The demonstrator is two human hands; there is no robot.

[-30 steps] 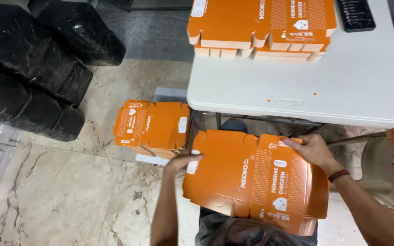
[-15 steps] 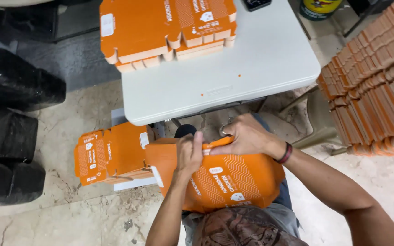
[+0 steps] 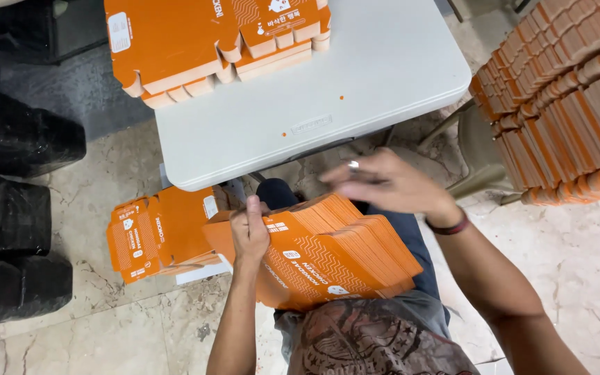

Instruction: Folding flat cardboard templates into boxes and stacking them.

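- Below the near edge of the white tabletop (image 3: 355, 83), in the head view, a fanned stack of flat orange cartons (image 3: 342, 260) rests across the person's lap, tilted so that its edges step down toward the right.
- The left forearm rises straight up from the bottom of the picture, and the left hand (image 3: 249, 232) sits at the stack's upper left corner, fingers curled over it and closed on the top cartons.
- The right forearm comes in from the lower right at a slant, a dark band at the wrist. The right hand (image 3: 383, 182) hangs just above the far edge of the stack, palm down, fingers spread and loosely open; it is blurred, so whether the fingertips touch the cartons cannot be told, and it appears to hold nothing.
- On the far left corner of the tabletop lies another pile of flat orange cartons (image 3: 210, 42), overhanging the left edge a little.
- On the marble floor (image 3: 105, 326), left of the lap stack and just beside it, lies a smaller heap of orange cartons (image 3: 157, 232), under the tabletop's near left corner.
- At the right edge of the picture stands a tall slanted bank of orange carton blanks (image 3: 564, 97), well apart from both hands.
- At the left edge sit black wrapped bundles (image 3: 15, 208), stacked on the floor.
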